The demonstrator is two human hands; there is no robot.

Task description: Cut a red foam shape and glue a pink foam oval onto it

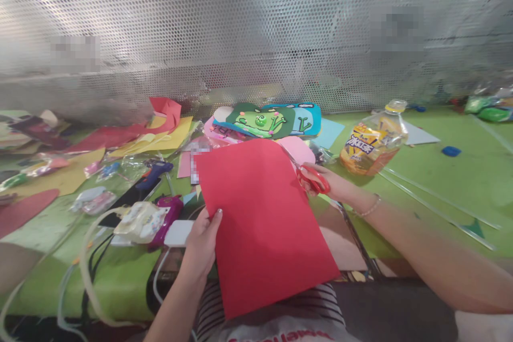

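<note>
A large red sheet of paper is held up above my lap. Its left edge is pinched by my left hand, thumb on the front and fingers behind. My right hand grips a pair of scissors with red handles at the sheet's upper right edge. The scissor blades point up and left along the paper; whether they are open or closed is hard to make out. The sheet's top right corner is cut to a curve. Behind the paper lies a pink piece.
Bright foam artwork leans near the perforated metal screen. A drink bottle stands tilted at right, close to clear sticks. At left are a blue glue gun, a power strip with cables and yellow paper.
</note>
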